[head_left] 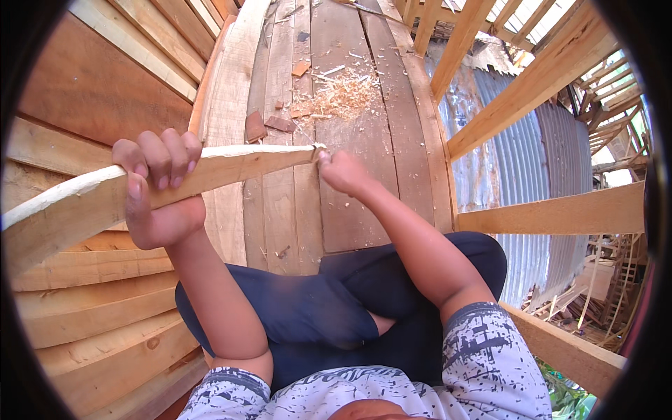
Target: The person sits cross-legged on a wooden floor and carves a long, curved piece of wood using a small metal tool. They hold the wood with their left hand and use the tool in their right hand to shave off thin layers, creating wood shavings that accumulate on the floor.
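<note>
The left hand (159, 178), toward 9 o'clock, is wrapped around a long wooden plank (224, 168), fingers over its rough, whitish upper edge and thumb on the near face. The plank runs from the rim at 9 o'clock to just short of 12 o'clock, above the person's lap. At that far end the right hand (341, 173) is curled into a fist against the tip; whether it grips anything there is hidden.

Beyond, at 12 o'clock, a heap of wood shavings (350, 96) lies on the plank floor (350, 210), with reddish-brown wood chips (256, 127) scattered toward 11 o'clock. Board siding (105, 269) fills the side from 8 to 10 o'clock. Corrugated metal sheets (514, 154) show between 2 and 3 o'clock, behind a slanting timber (525, 84). A wooden rail (553, 212) crosses at 3 o'clock. Dark trousers (280, 301) cover the folded legs at 6 o'clock.
</note>
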Available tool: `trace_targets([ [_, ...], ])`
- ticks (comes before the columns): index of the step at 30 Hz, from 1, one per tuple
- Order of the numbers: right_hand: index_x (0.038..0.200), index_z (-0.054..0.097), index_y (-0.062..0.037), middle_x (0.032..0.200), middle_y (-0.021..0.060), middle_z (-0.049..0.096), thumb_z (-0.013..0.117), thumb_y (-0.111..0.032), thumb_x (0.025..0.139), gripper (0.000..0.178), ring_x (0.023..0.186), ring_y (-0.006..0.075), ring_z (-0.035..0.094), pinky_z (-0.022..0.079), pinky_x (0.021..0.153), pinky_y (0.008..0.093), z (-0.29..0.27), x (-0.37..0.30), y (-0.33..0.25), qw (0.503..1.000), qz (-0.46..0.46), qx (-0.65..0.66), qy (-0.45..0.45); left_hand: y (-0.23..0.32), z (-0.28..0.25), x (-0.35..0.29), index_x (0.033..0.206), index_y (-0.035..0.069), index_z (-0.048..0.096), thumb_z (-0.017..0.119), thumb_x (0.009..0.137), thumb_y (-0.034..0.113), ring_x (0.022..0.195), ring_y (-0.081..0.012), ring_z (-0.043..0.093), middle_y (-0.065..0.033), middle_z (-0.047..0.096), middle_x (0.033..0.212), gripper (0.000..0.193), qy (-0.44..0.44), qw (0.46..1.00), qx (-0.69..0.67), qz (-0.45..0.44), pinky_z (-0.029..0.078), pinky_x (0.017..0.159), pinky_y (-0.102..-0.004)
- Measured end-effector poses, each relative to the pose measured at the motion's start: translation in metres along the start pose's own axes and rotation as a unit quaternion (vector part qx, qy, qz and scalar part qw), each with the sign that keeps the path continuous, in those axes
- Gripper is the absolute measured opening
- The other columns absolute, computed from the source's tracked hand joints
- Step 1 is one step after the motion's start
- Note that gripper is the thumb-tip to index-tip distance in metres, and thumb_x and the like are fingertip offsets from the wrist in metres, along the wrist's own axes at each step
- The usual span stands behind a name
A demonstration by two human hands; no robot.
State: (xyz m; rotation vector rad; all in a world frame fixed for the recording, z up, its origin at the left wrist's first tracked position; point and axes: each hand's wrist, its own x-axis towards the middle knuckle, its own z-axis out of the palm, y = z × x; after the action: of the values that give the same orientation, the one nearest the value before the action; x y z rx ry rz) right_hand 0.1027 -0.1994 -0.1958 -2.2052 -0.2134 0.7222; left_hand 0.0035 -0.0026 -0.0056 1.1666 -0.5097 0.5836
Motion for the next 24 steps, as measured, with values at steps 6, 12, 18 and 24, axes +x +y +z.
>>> trace_targets([
  [6,0.099,0.065,0.0093,0.098,0.0339,0.066,0.04,-0.028,0.104,0.045,0.093,0.0469,0.065,0.05,0.083,0.0516,0.001,-0.029,-0.035,0.99,-0.141,0.018,0.002,0.003,-0.002,-0.006,0.083,0.018,0.039,0.059,0.088,0.025,0.063,-0.0091,0.033,0.0042,0.034,0.069,0.021,0.015,1.0,0.01,0.001,0.03,0.068,-0.0294],
  [12,0.098,0.066,0.0088,0.095,0.033,0.067,0.041,-0.033,0.104,0.049,0.092,0.0473,0.065,0.05,0.082,0.0516,0.013,-0.012,-0.023,0.997,-0.077,0.006,0.025,0.002,0.0,-0.001,0.083,0.017,0.038,0.059,0.088,0.025,0.062,-0.0095,0.032,0.0034,0.033,0.068,0.023,0.005,1.0,0.014,0.006,0.03,0.067,-0.0301],
  [18,0.084,0.06,0.007,0.078,0.0277,0.065,0.041,-0.035,0.105,0.05,0.08,0.0429,0.066,0.049,0.073,0.0509,0.004,0.005,0.004,0.997,-0.056,-0.013,0.045,0.001,0.001,0.001,0.082,0.018,0.037,0.058,0.088,0.024,0.062,-0.0094,0.033,0.0037,0.033,0.068,0.023,0.012,1.0,0.005,0.0,0.03,0.067,-0.0299],
  [24,0.08,0.059,0.0081,0.071,0.0238,0.064,0.042,-0.037,0.105,0.054,0.07,0.0366,0.065,0.047,0.067,0.0513,0.019,-0.007,-0.013,0.986,-0.153,0.054,0.024,0.003,-0.002,-0.004,0.081,0.017,0.037,0.058,0.088,0.023,0.063,-0.0094,0.033,0.0037,0.033,0.068,0.023,0.015,1.0,0.01,0.002,0.03,0.068,-0.0298],
])
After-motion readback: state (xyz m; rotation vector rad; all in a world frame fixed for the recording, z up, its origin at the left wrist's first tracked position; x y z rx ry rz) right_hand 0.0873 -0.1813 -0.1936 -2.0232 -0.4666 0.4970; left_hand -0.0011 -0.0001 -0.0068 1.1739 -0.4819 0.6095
